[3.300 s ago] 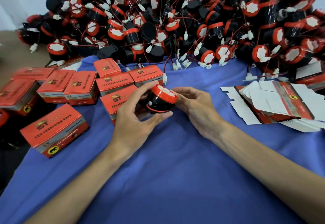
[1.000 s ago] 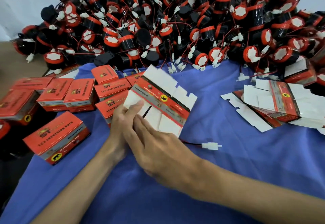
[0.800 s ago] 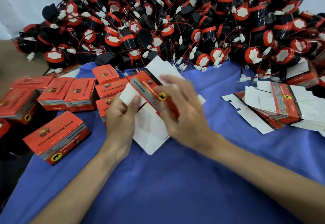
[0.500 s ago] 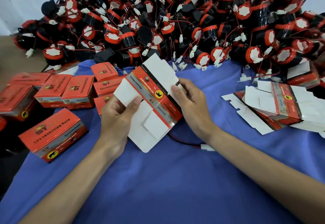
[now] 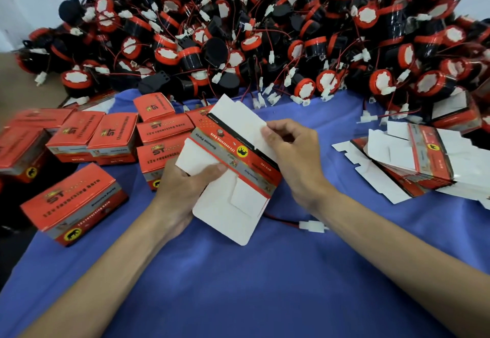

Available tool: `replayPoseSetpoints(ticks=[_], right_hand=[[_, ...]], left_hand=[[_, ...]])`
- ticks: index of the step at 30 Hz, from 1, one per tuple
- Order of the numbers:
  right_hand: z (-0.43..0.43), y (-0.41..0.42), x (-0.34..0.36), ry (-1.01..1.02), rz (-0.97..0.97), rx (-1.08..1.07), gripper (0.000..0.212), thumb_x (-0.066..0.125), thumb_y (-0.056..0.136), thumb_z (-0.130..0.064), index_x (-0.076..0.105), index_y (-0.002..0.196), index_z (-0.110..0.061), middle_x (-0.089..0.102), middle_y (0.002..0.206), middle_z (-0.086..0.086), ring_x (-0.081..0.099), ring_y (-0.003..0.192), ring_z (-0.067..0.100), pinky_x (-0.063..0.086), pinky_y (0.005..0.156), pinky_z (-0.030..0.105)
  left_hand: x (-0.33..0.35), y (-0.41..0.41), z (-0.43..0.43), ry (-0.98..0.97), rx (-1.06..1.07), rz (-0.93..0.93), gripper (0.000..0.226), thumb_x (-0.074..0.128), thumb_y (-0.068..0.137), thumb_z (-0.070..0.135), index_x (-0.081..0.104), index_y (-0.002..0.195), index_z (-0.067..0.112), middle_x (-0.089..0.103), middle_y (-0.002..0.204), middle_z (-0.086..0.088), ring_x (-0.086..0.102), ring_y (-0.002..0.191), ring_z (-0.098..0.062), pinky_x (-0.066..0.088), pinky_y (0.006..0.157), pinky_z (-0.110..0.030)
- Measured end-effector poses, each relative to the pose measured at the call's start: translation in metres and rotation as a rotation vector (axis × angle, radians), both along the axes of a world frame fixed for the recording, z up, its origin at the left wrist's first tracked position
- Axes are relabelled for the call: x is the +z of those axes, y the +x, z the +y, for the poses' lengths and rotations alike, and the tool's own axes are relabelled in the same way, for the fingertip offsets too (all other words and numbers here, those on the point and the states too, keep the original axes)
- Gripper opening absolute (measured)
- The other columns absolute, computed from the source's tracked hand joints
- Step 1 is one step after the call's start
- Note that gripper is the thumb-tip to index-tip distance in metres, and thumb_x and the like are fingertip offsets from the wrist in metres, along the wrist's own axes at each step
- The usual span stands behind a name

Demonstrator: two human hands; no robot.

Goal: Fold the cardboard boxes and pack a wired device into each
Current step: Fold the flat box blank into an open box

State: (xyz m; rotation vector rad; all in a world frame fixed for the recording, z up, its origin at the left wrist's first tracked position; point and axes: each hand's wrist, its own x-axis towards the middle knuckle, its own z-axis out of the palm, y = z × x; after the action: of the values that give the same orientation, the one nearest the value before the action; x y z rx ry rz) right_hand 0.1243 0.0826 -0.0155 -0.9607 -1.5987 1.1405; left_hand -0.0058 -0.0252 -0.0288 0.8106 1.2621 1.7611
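I hold a flat, unfolded red-and-white cardboard box (image 5: 233, 168) above the blue cloth in the middle. My left hand (image 5: 185, 189) grips its left side, thumb on top of a white flap. My right hand (image 5: 294, 157) pinches the upper white flap at its right edge. A red wire with a white connector (image 5: 311, 225) pokes out from under the box and my right wrist; the device it belongs to is hidden. A big heap of black-and-red wired devices (image 5: 265, 32) fills the back.
Several folded red boxes (image 5: 74, 202) lie at the left. A stack of flat box blanks (image 5: 413, 162) sits at the right. The blue cloth (image 5: 252, 284) covers the table toward me.
The device I held earlier went down onto the cloth. Both hands took up a flat box blank, turned it, and my right hand moved up to the top flap.
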Motion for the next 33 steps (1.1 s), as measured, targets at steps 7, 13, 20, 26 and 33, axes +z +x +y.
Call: replayPoseSetpoints(ticks=[7, 13, 20, 26, 33], right_hand=[[-0.016, 0.015, 0.003, 0.359, -0.174, -0.111, 0.011, 0.068, 0.088, -0.018, 0.066, 0.099, -0.019, 0.050, 0.086, -0.010, 0.052, 0.088, 0.016, 0.043, 0.077, 0.022], [-0.023, 0.038, 0.013, 0.138, 0.053, 0.150, 0.008, 0.061, 0.080, -0.034, 0.064, 0.085, -0.028, 0.052, 0.065, -0.015, 0.049, 0.063, 0.002, 0.039, 0.063, 0.013], [-0.038, 0.054, 0.010, 0.119, 0.200, 0.337, 0.034, 0.063, 0.074, -0.038, 0.041, 0.062, -0.015, 0.048, 0.055, -0.018, 0.041, 0.052, -0.003, 0.033, 0.052, 0.008], [-0.043, 0.058, -0.001, -0.041, 0.155, 0.343, 0.003, 0.069, 0.076, -0.030, 0.073, 0.075, -0.030, 0.070, 0.071, -0.008, 0.066, 0.065, 0.009, 0.056, 0.055, 0.030], [-0.028, 0.062, 0.000, -0.153, 0.310, 0.267, 0.007, 0.066, 0.075, -0.019, 0.073, 0.077, -0.020, 0.070, 0.075, 0.002, 0.067, 0.068, 0.020, 0.051, 0.064, 0.030]], left_hand=[[-0.004, 0.007, 0.000, 0.001, 0.125, 0.283, 0.025, 0.072, 0.080, 0.005, 0.073, 0.079, 0.030, 0.075, 0.081, 0.012, 0.071, 0.077, -0.008, 0.056, 0.061, -0.022], [-0.007, 0.010, -0.002, 0.050, 0.205, 0.487, 0.034, 0.066, 0.086, -0.001, 0.066, 0.073, 0.030, 0.070, 0.071, 0.023, 0.065, 0.067, 0.006, 0.047, 0.053, -0.010], [-0.001, 0.012, -0.002, 0.293, 0.323, 0.900, 0.028, 0.057, 0.088, 0.002, 0.069, 0.100, 0.024, 0.067, 0.099, 0.021, 0.061, 0.087, 0.007, 0.045, 0.073, -0.009], [-0.005, 0.010, -0.001, 0.266, 0.401, 1.284, 0.041, 0.057, 0.082, -0.012, 0.068, 0.117, 0.007, 0.066, 0.113, -0.007, 0.059, 0.105, -0.012, 0.047, 0.086, -0.018], [0.016, 0.005, -0.008, 0.059, -0.374, 0.441, 0.055, 0.056, 0.074, 0.039, 0.057, 0.125, 0.020, 0.061, 0.131, 0.007, 0.055, 0.122, -0.006, 0.045, 0.092, -0.015]])
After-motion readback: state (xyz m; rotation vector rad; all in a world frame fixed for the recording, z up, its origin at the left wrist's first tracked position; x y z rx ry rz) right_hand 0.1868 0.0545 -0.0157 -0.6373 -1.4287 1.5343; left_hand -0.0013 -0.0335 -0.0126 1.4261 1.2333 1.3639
